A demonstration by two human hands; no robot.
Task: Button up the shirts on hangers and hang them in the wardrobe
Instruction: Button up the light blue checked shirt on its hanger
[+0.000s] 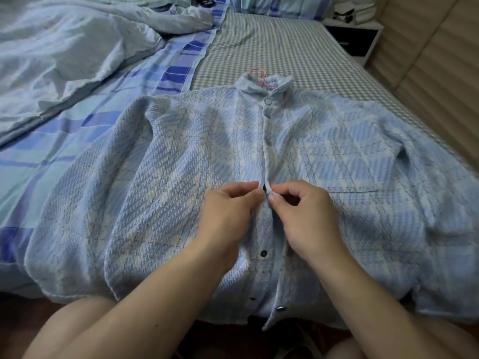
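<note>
Both hands' grip hides shirt [181, 161] snap; pink hanger [260, 73] mostly inside collar.

No text, label, brand, number or sign can be read anywhere in view. A dark patch [207, 1] on the bedding at the top edge carries pale marks that may be lettering, but they are too small and blurred to make out.
</note>
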